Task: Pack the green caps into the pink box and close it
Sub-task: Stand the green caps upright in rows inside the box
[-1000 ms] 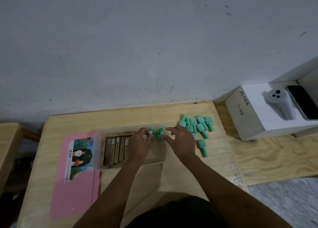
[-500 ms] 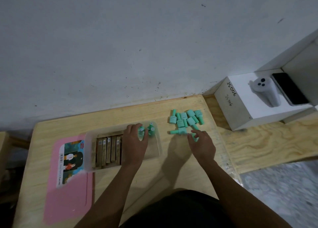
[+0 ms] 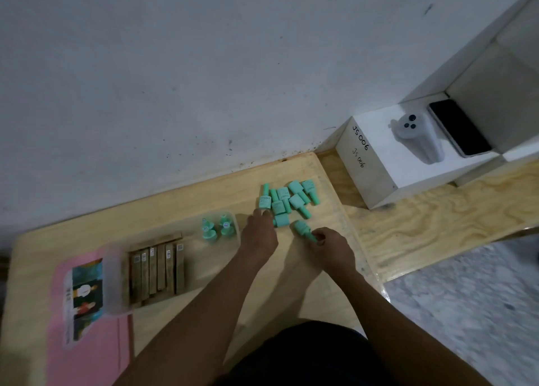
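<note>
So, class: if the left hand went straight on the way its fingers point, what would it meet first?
Probably the leftmost cap of the pile: the left hand points at it, fingertips almost touching, though one view leaves the gap unclear.

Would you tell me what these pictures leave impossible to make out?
Head view: whether the left hand grips anything in the pile of green caps; its own back covers the fingertips.
The narrow end of the green cap held by the right hand: curled fingers cover it.
Label print on the pink lid: blurred; bottom edge cuts the lid.
Labels on the two upright caps in the box: too small.
</note>
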A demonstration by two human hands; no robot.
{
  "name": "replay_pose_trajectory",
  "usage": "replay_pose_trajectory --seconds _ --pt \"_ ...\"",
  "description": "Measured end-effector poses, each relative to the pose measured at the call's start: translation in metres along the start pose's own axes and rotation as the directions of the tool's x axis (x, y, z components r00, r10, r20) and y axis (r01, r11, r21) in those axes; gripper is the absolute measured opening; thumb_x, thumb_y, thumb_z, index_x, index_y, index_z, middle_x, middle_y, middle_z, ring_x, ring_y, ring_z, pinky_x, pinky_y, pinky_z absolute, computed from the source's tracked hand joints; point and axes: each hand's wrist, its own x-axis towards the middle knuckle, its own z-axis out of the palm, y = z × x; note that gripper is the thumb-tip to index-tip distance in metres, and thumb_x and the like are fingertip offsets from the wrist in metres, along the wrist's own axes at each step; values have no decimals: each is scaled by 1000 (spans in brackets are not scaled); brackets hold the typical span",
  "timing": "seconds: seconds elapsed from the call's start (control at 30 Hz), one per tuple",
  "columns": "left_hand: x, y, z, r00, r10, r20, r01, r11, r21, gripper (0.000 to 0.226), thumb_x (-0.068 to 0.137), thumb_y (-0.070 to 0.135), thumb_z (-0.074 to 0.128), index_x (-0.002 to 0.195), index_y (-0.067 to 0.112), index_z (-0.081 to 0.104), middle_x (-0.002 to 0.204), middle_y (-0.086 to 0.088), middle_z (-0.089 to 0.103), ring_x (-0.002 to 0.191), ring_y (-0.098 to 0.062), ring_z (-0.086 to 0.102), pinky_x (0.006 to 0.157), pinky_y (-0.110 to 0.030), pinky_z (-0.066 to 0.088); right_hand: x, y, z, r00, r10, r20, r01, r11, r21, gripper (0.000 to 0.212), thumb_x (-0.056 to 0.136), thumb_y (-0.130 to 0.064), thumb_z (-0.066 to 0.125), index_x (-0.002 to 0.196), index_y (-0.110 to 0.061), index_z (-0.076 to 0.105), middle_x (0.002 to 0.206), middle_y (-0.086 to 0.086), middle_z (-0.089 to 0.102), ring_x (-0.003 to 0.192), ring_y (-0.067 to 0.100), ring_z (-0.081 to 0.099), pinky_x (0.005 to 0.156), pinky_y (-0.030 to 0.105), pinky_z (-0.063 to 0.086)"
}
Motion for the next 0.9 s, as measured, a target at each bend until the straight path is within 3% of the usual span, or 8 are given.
replay_pose_trajectory --seconds 0.1,0.2,0.33,0.47,0.63,0.77,0.9 --pt "11 6 4 998 -55 16 52 989 138 30 94 16 49 122 6 52 127 -13 46 115 -31 49 87 -41 47 5 5 -4 999 -4 -32 8 991 136 29 89 -37 63 116 -26 67 112 -5 66 97 12 61 84 34 53" --pt "17 3 5 999 -42 1 41 987 154 28 95 11 45 120 5 55 125 -14 50 113 -31 52 87 -41 47 11 7 -8 999 4 -53 8 975 224 30 87 -39 66 113 -24 70 108 -3 69 96 11 62 83 31 53" --pt "20 -1 4 1000 9 -2 -9 1000 23 24 92 15 51 112 5 58 118 -16 59 108 -33 58 84 -40 48 16 6 -13 995 -8 -102 37 958 285 25 88 -34 68 108 -20 72 103 -1 72 89 9 61 82 26 50" --pt "8 -1 -8 991 125 -57 -130 986 -107 23 91 19 53 111 7 59 111 -16 64 103 -33 61 82 -38 48 14 -2 -20 989 -6 -147 68 907 416 23 88 -28 68 110 -20 72 100 -2 71 89 11 63 86 34 55" --pt "-19 -16 -36 966 214 -148 -238 958 -163 21 96 31 46 88 12 51 83 -8 59 74 -23 53 62 -31 36 6 -18 -28 970 -87 -225 188 856 481 30 88 -28 69 116 -17 69 103 -1 71 90 9 67 82 36 59" --pt "-40 -37 -62 946 150 -286 -231 933 -276 28 93 35 53 79 11 53 62 1 52 55 -15 45 53 -29 32 -4 -40 -31 963 -139 -230 245 805 540 33 86 -26 72 116 -13 68 107 0 70 94 9 68 83 40 59" --pt "-61 -63 -80 892 19 -452 -206 906 -370 29 89 36 60 72 13 59 53 5 50 47 -7 44 47 -19 31 -20 -70 -33 953 -230 -199 303 782 545 34 84 -25 74 115 -14 69 106 1 72 94 9 69 85 31 58"
